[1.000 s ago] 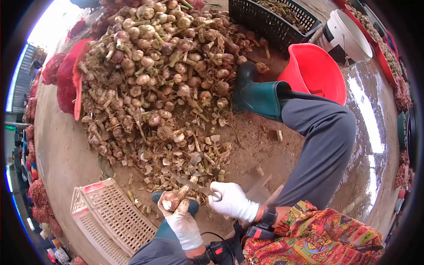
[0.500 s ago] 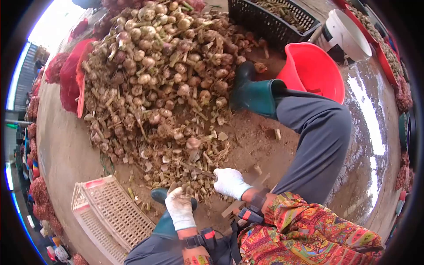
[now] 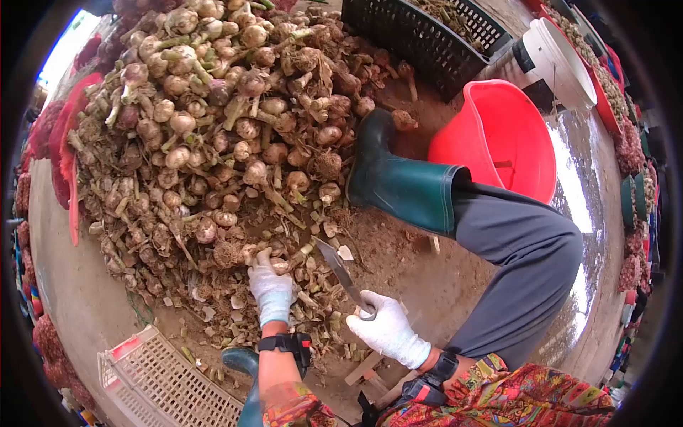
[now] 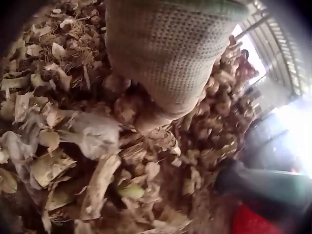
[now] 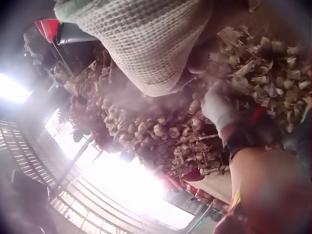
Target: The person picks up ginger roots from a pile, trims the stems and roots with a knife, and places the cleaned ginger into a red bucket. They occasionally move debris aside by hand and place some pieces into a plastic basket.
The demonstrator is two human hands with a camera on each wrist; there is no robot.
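Observation:
My right hand (image 3: pixel 388 324), in a white knit glove, grips a knife (image 3: pixel 341 274) whose worn metal blade points up and left. My left hand (image 3: pixel 272 286), gloved too, is at the near edge of a big heap of garlic (image 3: pixel 235 135). Its fingers curl at a garlic bulb (image 3: pixel 280 266) with a stem pointing right. In the left wrist view the glove (image 4: pixel 165 58) hides most of what the fingers hold. Cut stems and dry peelings (image 4: pixel 100 187) lie below that hand. The right wrist view shows the left glove (image 5: pixel 218 105) against the heap.
A red tub (image 3: pixel 523 142) stands beyond the right knee, beside a green rubber boot (image 3: pixel 405 185). Behind it are a black crate (image 3: pixel 420 43) and a white bucket (image 3: pixel 558 67). A pale plastic basket (image 3: pixel 174 381) lies at lower left; red mesh bags (image 3: pixel 60 149) flank the heap.
One second ago my left hand held a garlic bulb with the knife at its stem; half a second ago that bulb was gone. The left hand has since reached forward to the heap. The view shifted.

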